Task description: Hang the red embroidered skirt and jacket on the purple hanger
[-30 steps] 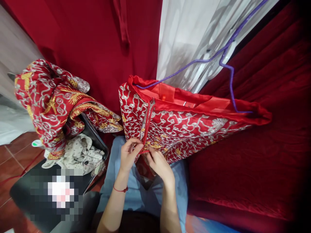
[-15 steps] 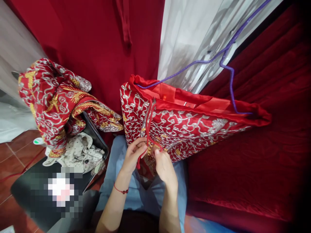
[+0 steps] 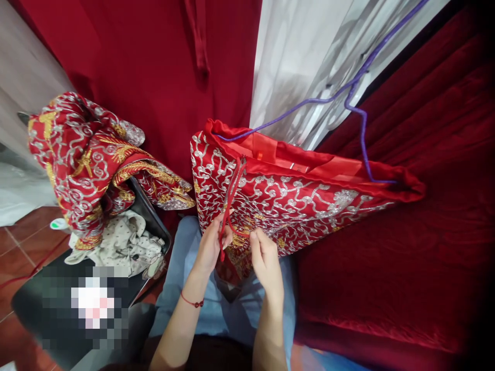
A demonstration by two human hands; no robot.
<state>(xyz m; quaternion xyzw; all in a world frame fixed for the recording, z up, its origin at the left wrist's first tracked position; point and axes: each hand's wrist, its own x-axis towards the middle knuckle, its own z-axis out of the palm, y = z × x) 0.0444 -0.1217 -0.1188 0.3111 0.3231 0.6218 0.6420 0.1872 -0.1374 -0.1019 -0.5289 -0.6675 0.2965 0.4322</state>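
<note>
A red skirt [image 3: 309, 198] with silver and gold embroidery hangs by its gathered waistband from a purple hanger [image 3: 309, 101]. From the front of the waistband a red drawstring [image 3: 233, 188] runs down to both hands. My left hand [image 3: 212, 241], with a thin red bracelet on the wrist, is closed around the cord, and a short end dangles below the fingers. My right hand [image 3: 265, 257] pinches another part of the cord, drawn sideways between the two hands. Behind them lies the embroidered cloth.
At left, an embroidered red and gold garment [image 3: 88, 154] drapes over the back of a black chair [image 3: 42, 304]. A dotted white cloth [image 3: 127, 242] lies on its seat. Dark red curtain [image 3: 386, 288] fills the right; white drapes [image 3: 294, 56] hang behind.
My right hand has moved a little right, away from the left, stretching the cord between them. My left hand has shifted slightly up. The hanger and the skirt's right end have swung slightly left.
</note>
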